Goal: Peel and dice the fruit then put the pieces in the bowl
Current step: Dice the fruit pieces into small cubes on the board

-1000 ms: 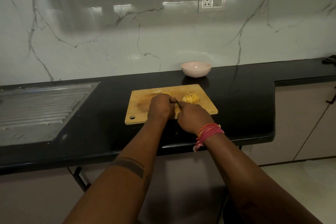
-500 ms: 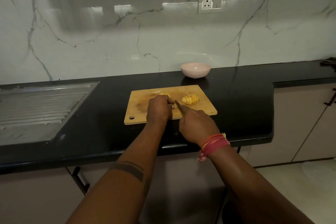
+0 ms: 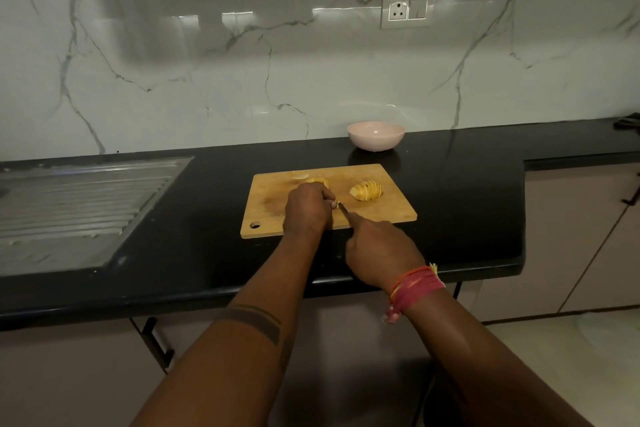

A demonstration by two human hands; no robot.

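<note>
Wooden cutting board [image 3: 381, 211] lies on the black countertop [image 3: 467, 201], hanging hole at its near-left corner. Left hand [image 3: 306, 206] sits over the board's middle, fingers curled down onto a piece of fruit [image 3: 317, 180] that is mostly hidden under it; only a yellow edge shows past the knuckles at the far side. Whether the fingers press it or actually grip round it, cannot tell, too much is covered.

Right hand [image 3: 379, 251] is nearer the counter's front edge, fingers wrapped around the handle of a knife [image 3: 343, 209]. Blade points away and left, its tip right beside the left hand's fingertips (handle itself buried in the fist). Red and orange thread bands [image 3: 414, 288] on the right wrist, dark band tattoo on the left forearm.

To the right of the left hand, a second fruit piece [image 3: 367, 191] lies on the board, apart from both hands, yellow flesh already sliced into a row of cuts that hold together. A pale thin scrap [image 3: 299, 175] lies at the board's far edge, likely peel, too small to be sure.

Pink bowl [image 3: 375, 135] stands behind the board near the marble wall, not touching the board; no pieces visible inside it. Steel drainboard [image 3: 79, 204] set into the counter at far left. Wall socket [image 3: 407, 9] above the bowl.
</note>
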